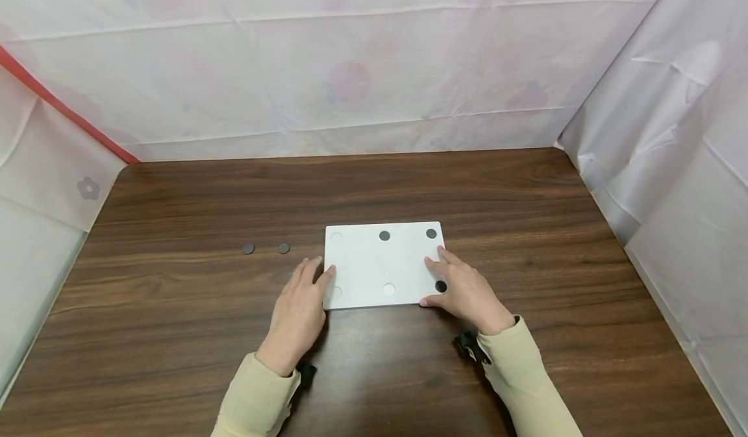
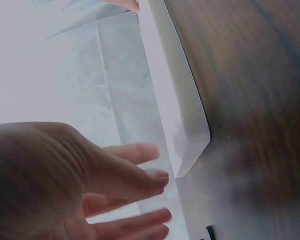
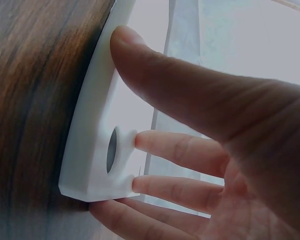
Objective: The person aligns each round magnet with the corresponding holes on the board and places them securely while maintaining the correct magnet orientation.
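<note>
A white rectangular board (image 1: 380,265) with round recesses lies flat on the table. Dark round discs sit in its far middle (image 1: 384,236), far right (image 1: 431,234) and near right recesses; the recesses at far left, near left and near middle hold none. My right hand (image 1: 467,294) spans the near right corner, thumb (image 3: 127,42) on the front edge, two fingertips on the top face and others along the right side. Beside the left edge is my left hand (image 1: 298,310), its fingers extended and holding nothing, the thumb overlapping the board's edge in the head view.
Two loose dark discs, one (image 1: 249,249) farther left and one (image 1: 284,248) nearer the board, lie on the brown wooden table (image 1: 175,333). White patterned cloth (image 1: 350,80) hangs behind and at both sides. Each wrist wears a dark strap-on device.
</note>
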The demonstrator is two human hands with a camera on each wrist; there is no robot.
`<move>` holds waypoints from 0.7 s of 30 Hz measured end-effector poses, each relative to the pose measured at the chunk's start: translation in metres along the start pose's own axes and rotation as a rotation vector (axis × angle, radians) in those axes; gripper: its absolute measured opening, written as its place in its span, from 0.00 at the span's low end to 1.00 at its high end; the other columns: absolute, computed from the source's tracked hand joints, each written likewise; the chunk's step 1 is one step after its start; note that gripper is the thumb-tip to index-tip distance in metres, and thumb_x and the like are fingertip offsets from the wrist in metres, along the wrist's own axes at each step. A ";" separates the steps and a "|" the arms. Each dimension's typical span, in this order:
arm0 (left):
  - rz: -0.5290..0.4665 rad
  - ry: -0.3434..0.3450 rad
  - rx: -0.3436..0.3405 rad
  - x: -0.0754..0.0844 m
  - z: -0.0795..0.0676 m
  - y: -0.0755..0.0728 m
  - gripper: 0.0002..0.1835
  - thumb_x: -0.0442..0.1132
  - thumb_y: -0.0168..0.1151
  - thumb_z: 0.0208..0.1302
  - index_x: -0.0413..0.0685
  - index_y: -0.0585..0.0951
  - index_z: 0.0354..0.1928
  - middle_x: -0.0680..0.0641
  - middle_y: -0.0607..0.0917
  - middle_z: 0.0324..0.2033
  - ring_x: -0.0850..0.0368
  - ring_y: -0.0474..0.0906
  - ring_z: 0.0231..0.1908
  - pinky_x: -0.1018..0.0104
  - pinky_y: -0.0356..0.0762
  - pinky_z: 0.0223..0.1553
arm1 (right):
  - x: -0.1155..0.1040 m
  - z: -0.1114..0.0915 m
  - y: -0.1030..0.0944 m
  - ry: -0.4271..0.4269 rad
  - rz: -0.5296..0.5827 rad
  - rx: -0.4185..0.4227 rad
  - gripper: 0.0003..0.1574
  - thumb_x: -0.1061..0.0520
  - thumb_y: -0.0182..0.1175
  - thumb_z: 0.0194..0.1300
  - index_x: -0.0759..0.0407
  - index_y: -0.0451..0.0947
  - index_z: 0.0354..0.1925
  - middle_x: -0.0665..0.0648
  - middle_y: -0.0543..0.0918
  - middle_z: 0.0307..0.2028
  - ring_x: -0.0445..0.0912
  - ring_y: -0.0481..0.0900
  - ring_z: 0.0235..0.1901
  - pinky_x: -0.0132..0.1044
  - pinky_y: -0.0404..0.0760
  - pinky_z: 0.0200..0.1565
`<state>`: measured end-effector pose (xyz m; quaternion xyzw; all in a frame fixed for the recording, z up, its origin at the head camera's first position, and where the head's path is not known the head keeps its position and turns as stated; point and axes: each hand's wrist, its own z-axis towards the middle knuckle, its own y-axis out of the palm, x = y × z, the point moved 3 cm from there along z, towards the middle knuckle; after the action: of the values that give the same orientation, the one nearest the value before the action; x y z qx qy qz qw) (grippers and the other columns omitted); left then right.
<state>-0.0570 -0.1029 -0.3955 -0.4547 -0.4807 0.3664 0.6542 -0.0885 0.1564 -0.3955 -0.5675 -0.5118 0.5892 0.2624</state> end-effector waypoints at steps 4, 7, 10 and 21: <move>-0.017 -0.048 -0.012 -0.003 -0.001 0.001 0.25 0.18 0.55 0.55 0.37 0.79 0.56 0.31 0.72 0.59 0.31 0.66 0.62 0.42 0.71 0.56 | 0.000 0.000 0.000 -0.002 0.002 0.001 0.47 0.47 0.76 0.47 0.63 0.72 0.62 0.70 0.64 0.67 0.63 0.71 0.61 0.55 0.75 0.54; -0.013 -0.064 -0.013 -0.006 -0.001 0.001 0.24 0.18 0.56 0.54 0.35 0.79 0.55 0.30 0.72 0.59 0.29 0.66 0.61 0.41 0.71 0.56 | 0.000 0.000 0.001 0.002 0.007 0.001 0.47 0.47 0.76 0.47 0.63 0.72 0.63 0.70 0.64 0.67 0.63 0.71 0.61 0.55 0.75 0.54; -0.007 -0.078 -0.019 -0.008 -0.001 0.000 0.24 0.18 0.56 0.52 0.34 0.79 0.55 0.29 0.72 0.59 0.27 0.66 0.61 0.41 0.70 0.57 | 0.000 0.000 0.001 0.004 0.008 0.000 0.47 0.47 0.76 0.47 0.62 0.72 0.63 0.70 0.64 0.68 0.63 0.71 0.61 0.55 0.75 0.54; -0.003 -0.177 -0.093 -0.012 -0.004 0.004 0.25 0.20 0.54 0.58 0.28 0.72 0.60 0.23 0.67 0.60 0.25 0.66 0.59 0.40 0.74 0.50 | 0.000 -0.001 0.001 0.004 0.005 0.004 0.47 0.46 0.76 0.47 0.62 0.72 0.63 0.70 0.64 0.67 0.64 0.72 0.60 0.56 0.75 0.53</move>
<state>-0.0567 -0.1136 -0.4035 -0.4498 -0.5537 0.3815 0.5878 -0.0879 0.1567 -0.3964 -0.5692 -0.5087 0.5899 0.2631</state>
